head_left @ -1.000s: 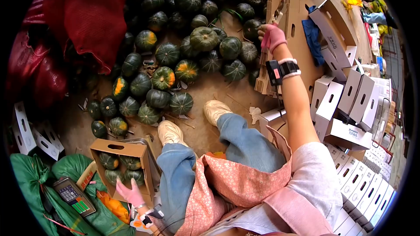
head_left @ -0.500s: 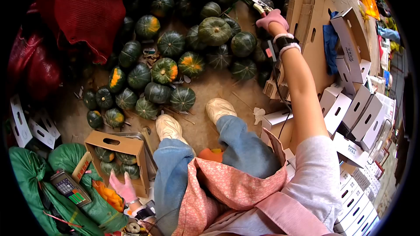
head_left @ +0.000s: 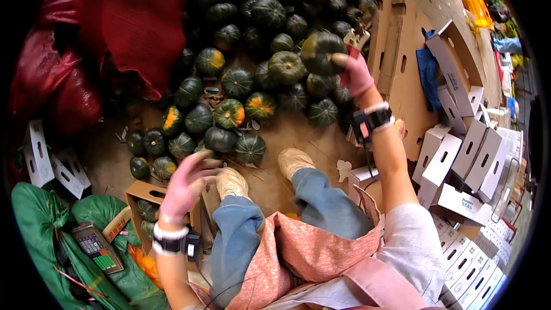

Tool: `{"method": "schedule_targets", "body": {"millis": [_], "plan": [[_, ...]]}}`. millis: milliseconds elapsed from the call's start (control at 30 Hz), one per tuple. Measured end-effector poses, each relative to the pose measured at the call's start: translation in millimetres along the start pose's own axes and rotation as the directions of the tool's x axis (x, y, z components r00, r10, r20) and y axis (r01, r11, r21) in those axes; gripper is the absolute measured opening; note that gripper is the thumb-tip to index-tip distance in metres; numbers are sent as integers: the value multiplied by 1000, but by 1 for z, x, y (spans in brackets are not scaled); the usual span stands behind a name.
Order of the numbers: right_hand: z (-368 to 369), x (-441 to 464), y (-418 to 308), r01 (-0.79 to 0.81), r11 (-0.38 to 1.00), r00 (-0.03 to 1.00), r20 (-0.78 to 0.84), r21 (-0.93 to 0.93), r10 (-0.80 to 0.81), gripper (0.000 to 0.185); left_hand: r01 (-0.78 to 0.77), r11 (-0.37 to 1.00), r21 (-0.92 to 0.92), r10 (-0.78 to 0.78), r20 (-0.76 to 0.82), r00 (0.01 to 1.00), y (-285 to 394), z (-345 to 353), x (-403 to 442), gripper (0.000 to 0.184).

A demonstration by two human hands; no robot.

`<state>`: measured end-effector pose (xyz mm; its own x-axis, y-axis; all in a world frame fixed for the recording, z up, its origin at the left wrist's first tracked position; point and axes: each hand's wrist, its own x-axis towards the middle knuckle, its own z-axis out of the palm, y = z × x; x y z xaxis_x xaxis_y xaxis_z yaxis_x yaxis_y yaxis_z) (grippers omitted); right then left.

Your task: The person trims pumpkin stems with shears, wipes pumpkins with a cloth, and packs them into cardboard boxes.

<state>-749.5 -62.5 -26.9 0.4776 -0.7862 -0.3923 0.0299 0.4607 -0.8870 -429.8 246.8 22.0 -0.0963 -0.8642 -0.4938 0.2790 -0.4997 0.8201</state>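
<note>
My right hand (head_left: 357, 76), in a pink glove, grips a dark green pumpkin (head_left: 321, 53) with the thumb over its near side. Red-handled pruning shears (head_left: 356, 40) are in the same hand, blades pointing away from me and partly hidden by the pumpkin. The held pumpkin is above the heap of other pumpkins (head_left: 287, 68). My left hand (head_left: 186, 183), also pink-gloved, is open with fingers spread and somewhat blurred. It holds nothing and hovers above the cardboard box (head_left: 138, 189), where pumpkins (head_left: 148, 210) show in part behind the wrist.
Dark red sacking (head_left: 129, 23) hangs at the upper left. Green bags (head_left: 37, 224) with a keypad device (head_left: 97, 247) are at lower left. Flat cardboard (head_left: 393, 63) lies right of the heap. White boxes (head_left: 439, 161) are stacked farther right.
My right hand has come back nearer and now holds a pumpkin along with the shears. My left hand has risen from the box and moved forward. The view has shifted slightly.
</note>
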Motion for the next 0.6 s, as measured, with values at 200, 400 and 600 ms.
{"method": "schedule_targets", "body": {"millis": [200, 400, 600], "plan": [[89, -55, 19, 449, 811, 857, 436, -374, -273, 60, 305, 766, -566, -90, 375, 923, -12, 40, 99, 88], [99, -75, 73, -112, 993, 925, 364, -22, 112, 58, -42, 798, -601, 41, -15, 999, -16, 53, 116, 69], [117, -66, 64, -92, 980, 964, 233, -178, 132, 52, 67, 616, -785, -49, 47, 998, -5, 29, 93, 58]]}}
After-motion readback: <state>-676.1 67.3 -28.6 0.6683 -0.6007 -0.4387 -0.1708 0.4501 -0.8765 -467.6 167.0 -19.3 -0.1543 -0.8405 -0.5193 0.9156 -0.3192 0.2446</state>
